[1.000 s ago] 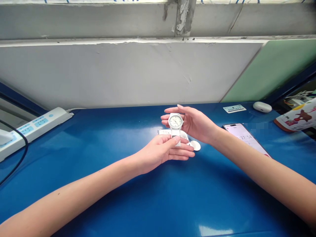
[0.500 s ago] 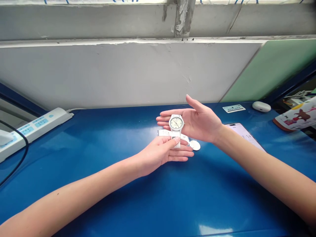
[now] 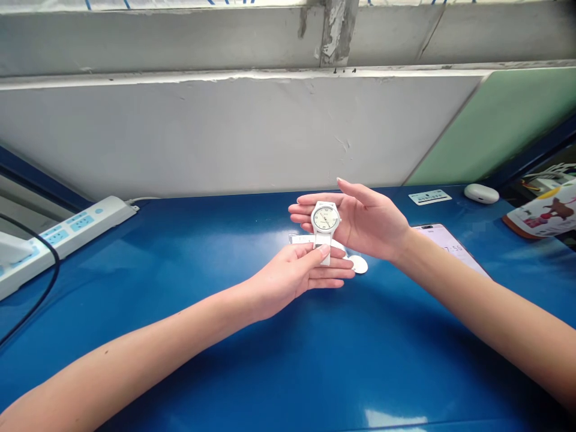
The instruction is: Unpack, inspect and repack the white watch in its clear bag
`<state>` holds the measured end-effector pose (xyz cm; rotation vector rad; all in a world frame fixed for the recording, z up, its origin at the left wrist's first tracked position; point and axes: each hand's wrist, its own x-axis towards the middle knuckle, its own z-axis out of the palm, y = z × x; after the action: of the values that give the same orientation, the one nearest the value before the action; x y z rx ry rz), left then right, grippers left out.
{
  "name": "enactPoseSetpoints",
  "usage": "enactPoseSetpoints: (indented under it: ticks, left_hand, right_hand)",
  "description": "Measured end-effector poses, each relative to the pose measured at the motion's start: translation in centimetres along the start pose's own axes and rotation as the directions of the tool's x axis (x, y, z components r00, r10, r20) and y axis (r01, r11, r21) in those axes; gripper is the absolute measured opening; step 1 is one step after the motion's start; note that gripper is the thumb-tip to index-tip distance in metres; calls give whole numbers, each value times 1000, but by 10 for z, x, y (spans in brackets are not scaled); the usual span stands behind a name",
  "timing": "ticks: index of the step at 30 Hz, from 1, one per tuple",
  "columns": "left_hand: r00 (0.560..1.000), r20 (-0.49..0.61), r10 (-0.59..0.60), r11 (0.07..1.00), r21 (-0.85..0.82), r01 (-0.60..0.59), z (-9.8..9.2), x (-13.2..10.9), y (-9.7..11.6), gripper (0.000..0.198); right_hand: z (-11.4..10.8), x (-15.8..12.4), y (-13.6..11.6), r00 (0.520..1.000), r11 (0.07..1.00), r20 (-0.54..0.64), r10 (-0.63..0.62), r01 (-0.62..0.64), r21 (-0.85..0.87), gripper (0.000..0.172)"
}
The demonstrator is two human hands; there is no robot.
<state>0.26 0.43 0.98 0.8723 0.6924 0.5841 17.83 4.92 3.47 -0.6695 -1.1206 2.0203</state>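
Observation:
A white wristwatch (image 3: pixel 325 218) with a pale round dial is held up over the desk, its face toward me. My left hand (image 3: pixel 292 276) pinches the lower strap between thumb and fingers, the other fingers stretched to the right. Palm up, my right hand (image 3: pixel 369 222) lies behind and beside the watch, fingers extended and thumb raised; whether its fingers touch the watch back I cannot tell. Below the hands, a white round piece (image 3: pixel 359 264) and a white packet (image 3: pixel 301 239) rest on the desk, partly hidden by the left hand and watch.
On the blue desk (image 3: pixel 216 360), a white power strip (image 3: pixel 67 240) with a black cable lies at the left. At the right are a phone (image 3: pixel 454 249) with its screen lit, a card (image 3: pixel 429 197), a white earbud case (image 3: pixel 481 193) and a printed container (image 3: pixel 544 210).
The watch has risen slightly and its face has tilted a little. My hands keep almost the same pose, and the whole view has shifted slightly.

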Motion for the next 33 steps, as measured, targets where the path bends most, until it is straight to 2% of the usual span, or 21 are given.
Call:
enactPoseSetpoints:
  ticks: [3,5,8,10,11,12,14,16,18,21,23,26,30,33]
  left_hand:
    - [998,-32,54,997,62,-52,0,-1,1,36]
    - [989,-60,137,978,169,-125,-3,-2,3,37]
    - [928,-84,362,852,434,-293,-10,-3,8,36]
    - [860,-82,504,713,601,-361,-16,-2,11,34]
    - [834,-69,547,636,682,-362,-20,-1,12,33]
    - [802,-57,595,542,765,-348,-23,0,11,31]
    - [760,43,648,298,904,-305,-30,1,9,26]
    - [748,194,635,87,944,-319,-34,2,4,29]
    - [704,302,643,-87,942,-325,-36,3,-1,34]
    - [634,436,639,-270,899,-346,-35,3,-7,35]
    - [602,494,627,-340,869,-359,-34,4,-10,33]
    - [595,527,607,-396,849,-350,-32,6,-14,30]
    - [593,559,579,-417,828,-374,-31,9,-18,26]
    - [598,548,585,-391,836,-385,-32,10,-19,30]
  right_hand:
    - [4,-1,0,992,990,-60,-111,105,-93,34]
    - [5,-2,-1,966,958,-120,-228,200,-206,25]
    - [4,-4,-2,869,847,-222,-442,323,-423,15]
    - [4,-10,-2,809,782,-278,-518,317,-536,14]
    - [4,-14,-1,804,774,-298,-514,286,-564,15]
    - [5,-19,1,817,792,-316,-482,252,-556,18]
    - [8,-31,7,888,862,-303,-346,173,-476,29]
    - [11,-42,15,900,868,-306,-309,136,-477,36]
    - [12,-50,24,880,831,-333,-339,114,-544,35]
    - [9,-56,33,841,793,-384,-382,85,-603,29]
    - [6,-57,37,836,789,-398,-379,66,-611,27]
    - [0,-59,41,842,782,-391,-372,57,-621,25]
    - [-6,-63,49,841,774,-394,-371,45,-631,23]
    - [-12,-65,51,813,754,-420,-402,34,-655,24]
